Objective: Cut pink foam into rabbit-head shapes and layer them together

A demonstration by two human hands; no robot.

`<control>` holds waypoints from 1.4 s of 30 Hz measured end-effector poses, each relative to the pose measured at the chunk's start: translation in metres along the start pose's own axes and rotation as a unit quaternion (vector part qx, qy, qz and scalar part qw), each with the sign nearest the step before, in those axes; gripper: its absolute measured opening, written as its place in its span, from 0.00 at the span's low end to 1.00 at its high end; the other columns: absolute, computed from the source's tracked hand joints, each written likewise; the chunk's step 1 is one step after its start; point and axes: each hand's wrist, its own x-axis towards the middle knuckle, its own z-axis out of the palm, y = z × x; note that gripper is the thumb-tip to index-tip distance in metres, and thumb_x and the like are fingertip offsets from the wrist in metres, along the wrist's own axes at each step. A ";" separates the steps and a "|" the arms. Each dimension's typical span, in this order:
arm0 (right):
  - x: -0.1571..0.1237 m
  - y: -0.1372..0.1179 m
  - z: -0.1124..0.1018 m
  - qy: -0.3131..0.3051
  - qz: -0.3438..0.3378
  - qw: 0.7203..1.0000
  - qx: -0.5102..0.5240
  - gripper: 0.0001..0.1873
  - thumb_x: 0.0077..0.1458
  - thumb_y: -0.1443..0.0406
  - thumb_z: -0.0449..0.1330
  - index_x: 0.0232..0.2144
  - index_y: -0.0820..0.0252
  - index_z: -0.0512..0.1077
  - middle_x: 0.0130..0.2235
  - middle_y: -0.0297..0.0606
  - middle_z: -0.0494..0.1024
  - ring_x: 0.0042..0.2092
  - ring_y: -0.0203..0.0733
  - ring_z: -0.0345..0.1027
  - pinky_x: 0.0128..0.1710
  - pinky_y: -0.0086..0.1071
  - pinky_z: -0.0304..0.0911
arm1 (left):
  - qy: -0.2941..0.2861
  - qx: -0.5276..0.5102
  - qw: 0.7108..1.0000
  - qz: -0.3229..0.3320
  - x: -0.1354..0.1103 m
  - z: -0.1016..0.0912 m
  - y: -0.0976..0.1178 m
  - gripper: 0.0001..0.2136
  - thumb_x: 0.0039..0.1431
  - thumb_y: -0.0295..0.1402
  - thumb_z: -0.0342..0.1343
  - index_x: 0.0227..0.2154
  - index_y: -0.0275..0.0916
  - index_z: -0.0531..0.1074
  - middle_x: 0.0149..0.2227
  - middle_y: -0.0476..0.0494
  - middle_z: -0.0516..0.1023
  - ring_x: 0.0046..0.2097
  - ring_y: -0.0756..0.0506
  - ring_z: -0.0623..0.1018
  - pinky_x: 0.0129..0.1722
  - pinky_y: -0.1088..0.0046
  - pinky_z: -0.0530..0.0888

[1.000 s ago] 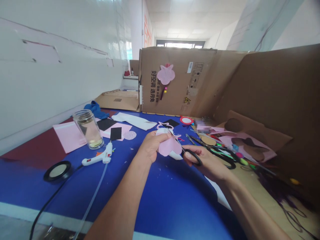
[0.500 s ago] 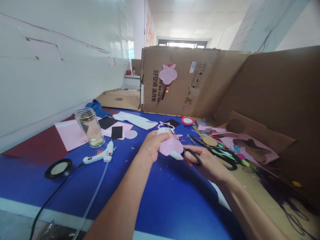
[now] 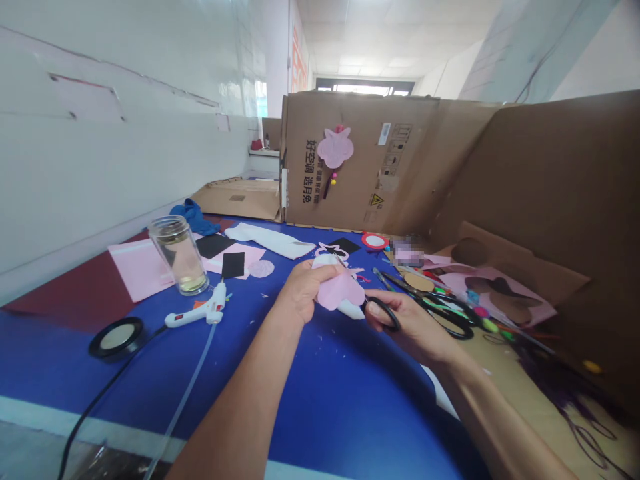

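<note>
"Left hand (image 3: pixel 301 293)?"

"On my monitor, clamped on the pink paper (image 3: pixel 340 295) above the counter (image 3: pixel 320 413), thumb uppermost; I judge this steadies it against the scissors (image 3: pixel 391 312)."

"Right hand (image 3: pixel 407 325)?"

"Wrapped around their black handles, forearm (image 3: pixel 475 387) slanting in from near right; I judge this lets them meet the paper's right edge."

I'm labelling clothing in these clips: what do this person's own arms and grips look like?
The left grip and right grip are human hands without gloves. The left forearm and right forearm are bare too: no sleeve, watch or bracelet shows on either. I see no ring, though both hands are partly hidden. The upper arms are out of view.
</note>
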 end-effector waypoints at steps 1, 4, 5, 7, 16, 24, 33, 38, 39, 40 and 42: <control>0.000 0.000 0.000 0.003 0.004 1.000 0.002 0.28 0.54 0.40 0.69 0.27 0.59 0.73 0.25 0.30 0.64 0.30 0.37 0.50 0.32 0.34 0.44 | 0.000 0.001 1.000 -0.001 0.000 0.000 0.000 0.10 0.39 0.28 0.70 0.27 0.34 0.80 0.27 0.44 0.80 0.28 0.48 0.78 0.30 0.72 0.74; 0.001 0.001 0.001 0.013 0.011 1.000 0.012 0.28 0.53 0.40 0.70 0.32 0.59 0.76 0.25 0.30 0.65 0.30 0.37 0.51 0.32 0.34 0.45 | -0.006 0.006 1.000 -0.003 0.000 0.001 0.000 0.09 0.40 0.27 0.70 0.28 0.34 0.80 0.27 0.44 0.80 0.27 0.48 0.77 0.30 0.72 0.73; 0.001 0.002 0.001 0.014 0.010 1.000 0.014 0.28 0.53 0.40 0.70 0.33 0.59 0.76 0.25 0.29 0.65 0.29 0.37 0.51 0.32 0.34 0.46 | -0.008 0.006 1.000 -0.003 0.000 0.001 0.000 0.09 0.40 0.27 0.70 0.28 0.34 0.80 0.27 0.44 0.80 0.27 0.48 0.77 0.30 0.72 0.73; 0.001 0.003 0.001 0.013 0.007 1.000 0.013 0.27 0.54 0.41 0.70 0.34 0.59 0.76 0.25 0.30 0.66 0.30 0.37 0.52 0.32 0.34 0.46 | -0.009 0.005 1.000 -0.003 0.001 0.000 -0.001 0.10 0.40 0.27 0.70 0.29 0.34 0.80 0.28 0.44 0.81 0.28 0.48 0.78 0.31 0.72 0.74; 0.000 0.006 0.004 0.011 -0.005 1.000 0.013 0.24 0.60 0.45 0.67 0.30 0.59 0.73 0.26 0.30 0.65 0.31 0.37 0.51 0.33 0.33 0.47 | 0.011 0.009 1.000 -0.002 0.002 0.000 -0.002 0.12 0.40 0.27 0.70 0.32 0.33 0.79 0.30 0.43 0.81 0.29 0.47 0.79 0.31 0.71 0.74; 0.000 -0.001 0.007 0.011 -0.007 1.000 0.003 0.24 0.60 0.44 0.66 0.29 0.58 0.72 0.26 0.29 0.64 0.31 0.38 0.50 0.33 0.34 0.45 | 0.032 0.005 0.999 -0.006 0.000 0.001 0.000 0.12 0.41 0.26 0.70 0.31 0.34 0.78 0.30 0.43 0.82 0.29 0.46 0.79 0.31 0.71 0.75; 0.002 0.004 0.006 0.030 0.003 0.999 0.016 0.24 0.58 0.44 0.68 0.38 0.60 0.78 0.25 0.29 0.64 0.30 0.36 0.51 0.32 0.34 0.45 | 0.032 0.010 0.999 -0.010 0.001 0.000 -0.001 0.13 0.41 0.26 0.70 0.33 0.34 0.77 0.31 0.42 0.82 0.29 0.46 0.80 0.30 0.71 0.76; 0.004 0.010 0.002 0.073 0.007 0.997 0.033 0.26 0.54 0.44 0.71 0.38 0.61 0.80 0.25 0.31 0.69 0.29 0.36 0.56 0.32 0.33 0.50 | 0.008 0.039 0.999 -0.015 0.001 -0.001 -0.001 0.10 0.43 0.26 0.69 0.31 0.33 0.79 0.30 0.40 0.83 0.28 0.46 0.79 0.29 0.72 0.75; 0.004 0.012 -0.001 0.089 0.013 0.995 0.034 0.27 0.53 0.44 0.71 0.40 0.61 0.80 0.25 0.31 0.71 0.29 0.37 0.58 0.32 0.33 0.52 | 0.004 0.046 0.999 -0.015 0.001 -0.001 -0.001 0.10 0.44 0.26 0.69 0.32 0.33 0.80 0.31 0.39 0.83 0.28 0.46 0.80 0.29 0.72 0.75; 0.005 0.013 -0.004 0.104 0.023 0.994 0.031 0.28 0.52 0.44 0.72 0.42 0.61 0.81 0.26 0.32 0.72 0.29 0.38 0.60 0.32 0.33 0.53 | -0.001 0.052 0.999 -0.016 0.000 -0.001 -0.002 0.10 0.44 0.26 0.69 0.32 0.33 0.80 0.32 0.38 0.84 0.29 0.46 0.80 0.30 0.71 0.76; 0.007 0.016 -0.010 0.131 0.048 0.990 0.002 0.31 0.49 0.45 0.73 0.46 0.61 0.81 0.26 0.33 0.76 0.29 0.39 0.63 0.31 0.33 0.54 | -0.017 0.059 0.998 -0.027 -0.001 -0.001 -0.002 0.12 0.44 0.26 0.70 0.34 0.33 0.81 0.34 0.36 0.85 0.31 0.44 0.82 0.33 0.70 0.77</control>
